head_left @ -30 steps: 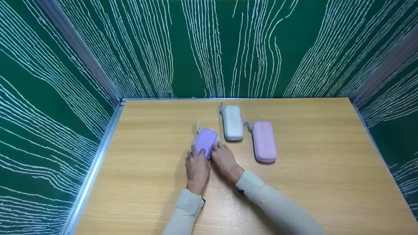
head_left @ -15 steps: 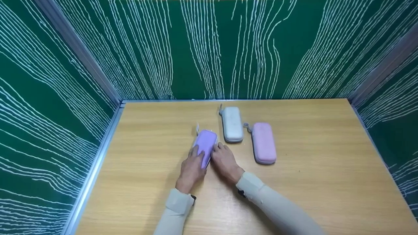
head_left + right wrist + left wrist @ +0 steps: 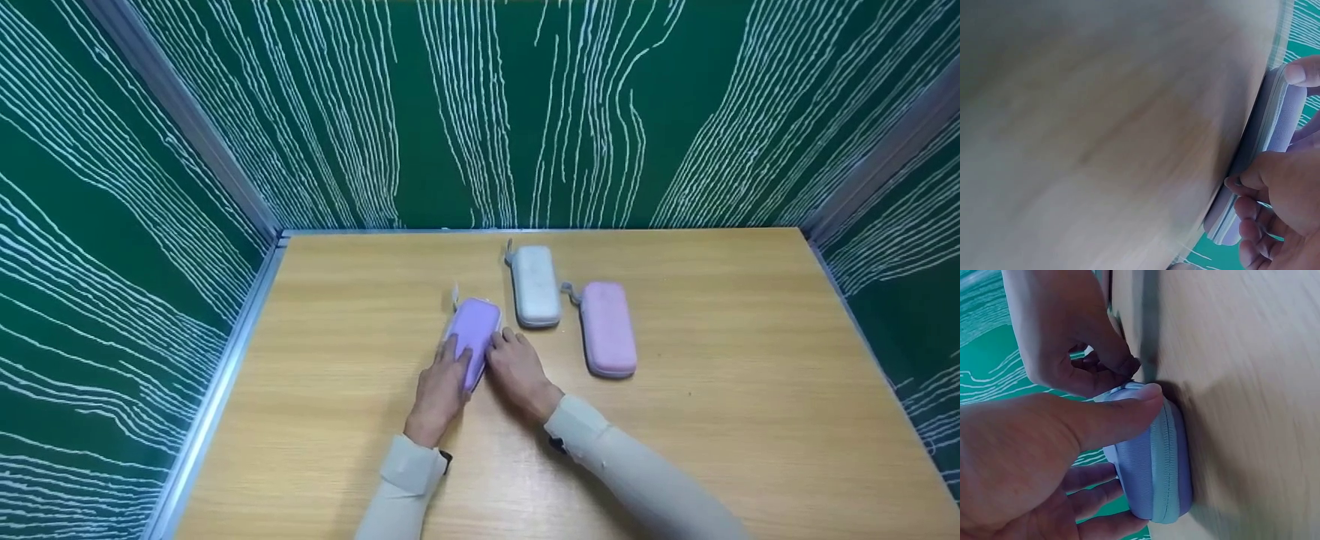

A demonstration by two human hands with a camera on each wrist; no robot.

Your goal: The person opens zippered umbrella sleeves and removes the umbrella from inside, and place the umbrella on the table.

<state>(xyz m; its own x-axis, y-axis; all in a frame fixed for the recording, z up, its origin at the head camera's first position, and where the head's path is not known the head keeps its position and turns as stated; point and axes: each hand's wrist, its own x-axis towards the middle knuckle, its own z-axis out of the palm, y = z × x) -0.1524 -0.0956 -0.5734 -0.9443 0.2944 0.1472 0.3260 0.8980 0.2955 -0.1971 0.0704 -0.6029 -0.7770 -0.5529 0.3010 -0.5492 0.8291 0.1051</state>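
A purple zip case (image 3: 475, 322) lies lid up on the table, slightly slanted, with its zipper facing the sides. My left hand (image 3: 441, 388) holds its near end, thumb on the near right edge and fingers along the left side and top. My right hand (image 3: 519, 369) is at the case's right side, thumb and index finger pinched together at the zipper seam, as the right wrist view shows on the case (image 3: 1290, 109). The zipper pull is hidden within that pinch. In the left wrist view, the light zipper band (image 3: 1163, 467) runs round the near end.
A grey-white zip case (image 3: 535, 285) lies behind and right of the purple one. Farther right is a pink zip case (image 3: 608, 330). Both have wrist loops at their far left corners. Green panels with white lines (image 3: 450, 112) wall the wooden table (image 3: 750, 420) at the back and sides.
My left hand has shifted left and back along the case, uncovering more of its near end. The right hand and the other two cases have stayed put.
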